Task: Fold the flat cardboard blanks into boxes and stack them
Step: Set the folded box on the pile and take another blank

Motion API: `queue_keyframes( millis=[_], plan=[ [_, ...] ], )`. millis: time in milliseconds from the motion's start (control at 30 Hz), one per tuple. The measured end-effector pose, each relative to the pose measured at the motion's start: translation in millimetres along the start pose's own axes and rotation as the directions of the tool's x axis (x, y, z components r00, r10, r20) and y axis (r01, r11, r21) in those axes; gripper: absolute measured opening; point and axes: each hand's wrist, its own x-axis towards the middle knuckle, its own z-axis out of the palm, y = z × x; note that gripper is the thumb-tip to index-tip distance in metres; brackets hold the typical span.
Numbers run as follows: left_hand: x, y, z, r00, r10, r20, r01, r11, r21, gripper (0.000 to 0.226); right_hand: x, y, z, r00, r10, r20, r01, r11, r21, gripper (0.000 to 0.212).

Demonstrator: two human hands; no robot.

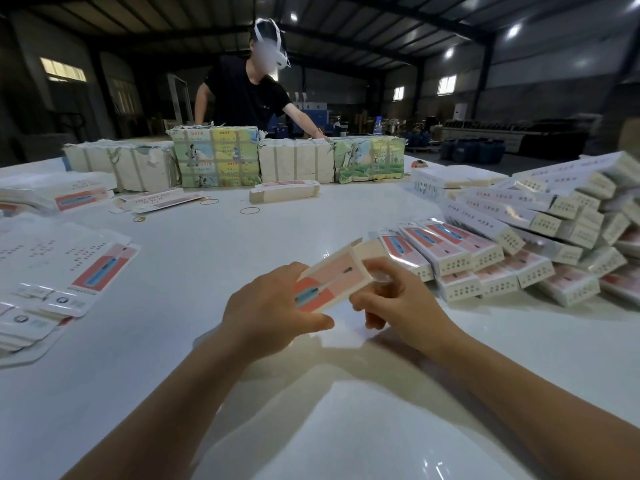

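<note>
Inspection of the folding station. Both hands hold one part-formed box (332, 275) raised above the white worktop (194, 258), in front of the worker. The left hand (270, 306) grips the near end, thumb below and fingers (287, 271) curled over the top edge, apparently to steady the sleeve. The right hand (398, 299) is at the far side, its fingers (384, 271) bent in against the open end, likely pressing a flap home (the exact contact is blurred). An end flap (372, 249) stands open.

Flat blanks (69, 268) lie spread at the left, within reach as feed stock. Finished boxes (519, 233) are piled at the right, in rough rows, some tilted; the stack is untidy rather than squared. Strapped bundles (214, 157) line the far edge, and loose rubber bands (250, 210) lie near them. A second person (242, 91) stands behind the bundles.

Judgement: folding is mid-step; closing the end and placing the box on the right pile remain.
</note>
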Motion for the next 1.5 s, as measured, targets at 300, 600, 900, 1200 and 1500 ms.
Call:
queue_keyframes(
  millis=[300,600,900,1200,1500],
  plan=[
    [0,-6,-3,0.998,-0.058,0.016,0.059,0.997,-0.057,0.071,-7,-5,15,0.933,-0.138,-0.332,0.144,0.990,-0.008,0.032],
    [0,-4,5,0.998,-0.020,0.060,0.024,0.998,-0.062,0.062,-8,-6,16,0.965,-0.055,-0.257,0.065,0.997,0.029,0.054],
    [-2,-1,6,0.997,-0.002,0.072,0.004,1.000,-0.025,0.066,-9,-12,14,0.981,-0.025,-0.191,0.026,1.000,0.002,0.017],
    [-2,1,13,0.998,-0.015,0.057,0.015,1.000,-0.008,0.057,-8,-11,15,0.987,-0.001,-0.158,-0.018,0.992,-0.125,0.017],
    [-4,13,16,0.993,-0.067,0.101,0.073,0.996,-0.053,0.058,1,-12,11,0.911,0.405,0.082,-0.342,0.627,0.700,0.043]
  ],
)
